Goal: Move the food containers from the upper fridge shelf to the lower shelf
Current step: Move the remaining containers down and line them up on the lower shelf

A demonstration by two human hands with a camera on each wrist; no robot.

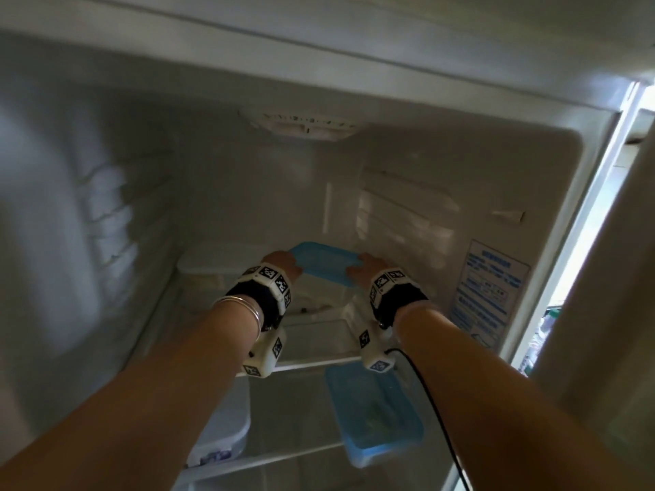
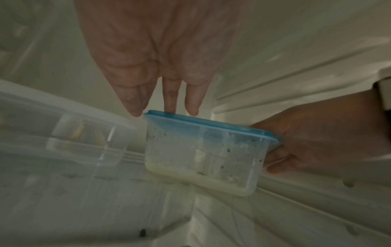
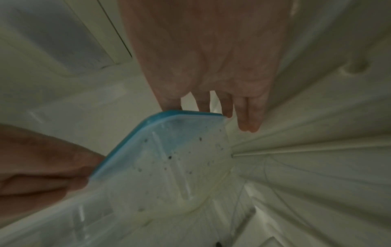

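A clear food container with a blue lid point(image 1: 322, 267) point(image 2: 203, 155) point(image 3: 169, 158) is at the back right of the upper glass shelf point(image 1: 319, 336), slightly tilted. My left hand point(image 1: 283, 262) point(image 2: 169, 107) holds its left end, fingertips on the lid's edge. My right hand point(image 1: 365, 269) point(image 3: 213, 107) holds the right end, fingers curled round the rim and wall. Pale food with dark specks lies inside. A clear container with a white lid point(image 1: 219, 267) point(image 2: 63, 130) stands just left of it on the same shelf.
On the lower shelf point(image 1: 266, 458) a second blue-lidded container point(image 1: 375, 416) sits at the right and a white-lidded tub point(image 1: 223, 427) at the left. The fridge's right wall with a label point(image 1: 492, 292) is close beside my right hand. A black cable point(image 1: 436, 419) hangs from my right wrist.
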